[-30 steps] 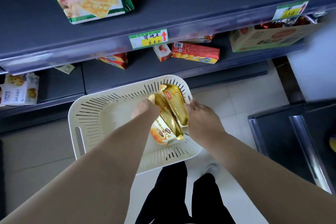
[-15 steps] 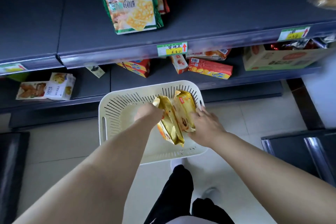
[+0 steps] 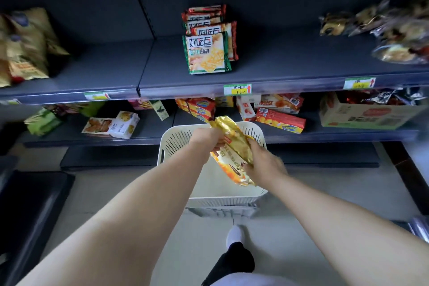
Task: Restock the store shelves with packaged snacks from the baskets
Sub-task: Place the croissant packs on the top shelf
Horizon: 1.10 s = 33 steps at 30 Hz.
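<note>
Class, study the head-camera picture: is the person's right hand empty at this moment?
No: the right hand and the left hand both grip golden snack packets above the white basket.

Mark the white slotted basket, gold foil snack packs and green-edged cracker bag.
white slotted basket (image 3: 174,144): head view, left wall
gold foil snack packs (image 3: 234,144): head view, top wrapper
green-edged cracker bag (image 3: 207,55): head view, front face

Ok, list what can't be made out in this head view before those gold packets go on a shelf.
Count of gold packets: unclear; the left hand and right hand gripping them overlap the stack.
Floor of the basket: hidden by arms and packets, so any leftovers are unseen.
The far-right price label: blurred, unreadable.
The clear bags top right: blurred, cut by the edge.
</note>
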{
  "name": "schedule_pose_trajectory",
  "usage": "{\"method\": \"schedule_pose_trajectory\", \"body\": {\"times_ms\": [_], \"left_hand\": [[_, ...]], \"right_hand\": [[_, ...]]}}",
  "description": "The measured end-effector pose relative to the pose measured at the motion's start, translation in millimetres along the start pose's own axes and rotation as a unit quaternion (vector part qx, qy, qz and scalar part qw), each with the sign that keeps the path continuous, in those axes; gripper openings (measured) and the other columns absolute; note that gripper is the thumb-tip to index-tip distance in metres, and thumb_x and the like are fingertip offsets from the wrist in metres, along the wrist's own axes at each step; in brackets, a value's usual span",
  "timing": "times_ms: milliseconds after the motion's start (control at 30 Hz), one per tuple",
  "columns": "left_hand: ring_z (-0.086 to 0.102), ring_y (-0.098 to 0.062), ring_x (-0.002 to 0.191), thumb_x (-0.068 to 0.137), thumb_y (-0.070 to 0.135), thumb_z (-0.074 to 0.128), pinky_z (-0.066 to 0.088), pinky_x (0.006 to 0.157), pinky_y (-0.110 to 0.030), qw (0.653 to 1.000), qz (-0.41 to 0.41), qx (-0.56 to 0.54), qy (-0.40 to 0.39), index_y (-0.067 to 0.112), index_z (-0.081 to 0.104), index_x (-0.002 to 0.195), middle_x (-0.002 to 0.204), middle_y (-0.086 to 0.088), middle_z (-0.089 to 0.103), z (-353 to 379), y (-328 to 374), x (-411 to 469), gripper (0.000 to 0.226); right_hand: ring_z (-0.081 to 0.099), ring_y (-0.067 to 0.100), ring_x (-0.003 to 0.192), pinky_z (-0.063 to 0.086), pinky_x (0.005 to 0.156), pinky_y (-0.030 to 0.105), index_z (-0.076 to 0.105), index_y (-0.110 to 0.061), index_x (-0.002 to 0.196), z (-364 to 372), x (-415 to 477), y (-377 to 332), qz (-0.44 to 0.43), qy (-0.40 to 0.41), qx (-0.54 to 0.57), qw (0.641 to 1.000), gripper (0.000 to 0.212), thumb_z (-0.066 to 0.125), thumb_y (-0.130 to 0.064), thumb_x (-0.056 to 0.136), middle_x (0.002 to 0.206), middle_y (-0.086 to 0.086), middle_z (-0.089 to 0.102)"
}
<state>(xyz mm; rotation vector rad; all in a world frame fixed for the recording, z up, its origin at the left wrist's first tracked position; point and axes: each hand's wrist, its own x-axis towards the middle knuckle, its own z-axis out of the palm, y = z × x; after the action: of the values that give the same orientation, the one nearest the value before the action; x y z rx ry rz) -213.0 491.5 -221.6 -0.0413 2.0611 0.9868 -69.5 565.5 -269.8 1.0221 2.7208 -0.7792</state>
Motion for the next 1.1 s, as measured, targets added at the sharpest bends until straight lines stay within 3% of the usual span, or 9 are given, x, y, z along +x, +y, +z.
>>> {"method": "schedule_pose_trajectory", "body": {"times_ms": [67, 133, 267, 467, 600, 733, 833, 967, 1100], "left_hand": [[0.062, -0.015, 0.074, 0.092, 0.016, 0.058, 0.045, 0.049, -0.026, 1.000, 0.024, -0.017, 0.006, 0.004, 0.071, 0.101, 0.098, -0.007, 0.071, 1.1, -1.0, -10.5, 0.020], [0.066, -0.019, 0.082, 0.089, 0.025, 0.062, 0.055, 0.070, -0.031, 0.998, 0.050, -0.022, 0.017, 0.004, 0.071, 0.102, 0.101, -0.008, 0.074, 3.3, -1.8, -16.2, 0.026], [0.060, -0.026, 0.100, 0.086, 0.042, 0.066, 0.049, 0.085, -0.033, 0.990, 0.106, 0.014, 0.088, 0.008, 0.062, 0.117, 0.111, -0.007, 0.066, 5.9, -5.7, -32.2, 0.046], [0.047, -0.028, 0.132, 0.073, 0.059, 0.078, 0.035, 0.109, -0.045, 0.995, 0.068, 0.067, -0.035, 0.012, 0.035, 0.149, 0.143, -0.005, 0.049, 11.1, -23.1, -64.9, 0.099], [0.061, -0.012, 0.084, 0.071, 0.051, 0.083, 0.041, 0.081, -0.033, 0.991, 0.107, 0.043, -0.064, 0.017, 0.049, 0.122, 0.110, 0.001, 0.067, 18.0, -29.8, -81.5, 0.070], [0.073, -0.020, 0.087, 0.072, 0.042, 0.084, 0.053, 0.088, -0.039, 0.982, 0.142, 0.045, -0.114, 0.020, 0.062, 0.110, 0.094, 0.001, 0.077, 22.0, -30.5, -97.0, 0.049], [0.076, -0.023, 0.082, 0.072, 0.036, 0.086, 0.060, 0.076, -0.040, 0.980, 0.162, 0.020, -0.114, 0.017, 0.063, 0.109, 0.091, -0.001, 0.078, 28.6, -28.0, -102.4, 0.048], [0.076, -0.024, 0.080, 0.071, 0.033, 0.088, 0.061, 0.065, -0.038, 0.979, 0.177, -0.040, -0.096, 0.016, 0.060, 0.114, 0.095, -0.004, 0.077, 42.2, -20.6, -113.9, 0.054], [0.076, -0.024, 0.080, 0.073, 0.032, 0.086, 0.060, 0.062, -0.038, 0.976, 0.179, -0.082, -0.096, 0.016, 0.060, 0.115, 0.092, -0.004, 0.078, 51.7, -12.5, -123.1, 0.051]], "right_hand": [[0.055, 0.031, 0.117, 0.045, 0.093, 0.045, 0.029, -0.024, 0.143, -11.5, -7.9, 2.8, 0.003, 0.014, 0.015, 1.000, 0.055, 0.053, -0.030, 0.093, 0.129, 0.006, 0.057], [0.056, 0.030, 0.114, 0.046, 0.088, 0.042, 0.035, -0.023, 0.138, -24.3, -14.9, 6.1, 0.015, 0.022, 0.042, 0.999, 0.047, 0.052, -0.025, 0.094, 0.127, 0.005, 0.059], [0.058, 0.028, 0.109, 0.041, 0.072, 0.034, 0.037, -0.023, 0.136, -46.1, -33.3, 17.3, 0.049, 0.052, 0.078, 0.994, 0.046, 0.052, -0.014, 0.094, 0.123, 0.003, 0.060], [0.059, 0.025, 0.097, 0.050, 0.082, 0.039, 0.043, -0.018, 0.131, -69.6, -57.2, 40.2, 0.106, 0.047, 0.251, 0.961, 0.038, 0.054, -0.016, 0.094, 0.112, 0.004, 0.057], [0.061, 0.026, 0.100, 0.053, 0.087, 0.042, 0.048, -0.017, 0.131, -90.2, -68.2, 51.3, 0.099, 0.011, 0.324, 0.941, 0.039, 0.053, -0.006, 0.093, 0.112, 0.008, 0.059], [0.063, 0.023, 0.098, 0.055, 0.087, 0.041, 0.049, -0.020, 0.132, -102.3, -79.1, 61.5, 0.092, 0.021, 0.360, 0.928, 0.043, 0.051, -0.003, 0.093, 0.112, 0.007, 0.062], [0.063, 0.017, 0.094, 0.054, 0.075, 0.031, 0.054, -0.021, 0.129, -103.8, -87.3, 66.7, 0.087, 0.052, 0.396, 0.913, 0.039, 0.051, -0.003, 0.094, 0.111, 0.003, 0.064], [0.054, 0.019, 0.110, 0.046, 0.090, 0.032, 0.043, -0.022, 0.140, -106.2, -95.6, 78.8, 0.119, 0.110, 0.447, 0.880, 0.055, 0.064, -0.014, 0.090, 0.130, -0.001, 0.054], [0.044, 0.026, 0.129, 0.033, 0.105, 0.042, 0.019, -0.024, 0.150, -110.1, -103.3, 91.9, 0.171, 0.021, 0.478, 0.861, 0.089, 0.076, -0.020, 0.081, 0.143, 0.000, 0.044]]}}
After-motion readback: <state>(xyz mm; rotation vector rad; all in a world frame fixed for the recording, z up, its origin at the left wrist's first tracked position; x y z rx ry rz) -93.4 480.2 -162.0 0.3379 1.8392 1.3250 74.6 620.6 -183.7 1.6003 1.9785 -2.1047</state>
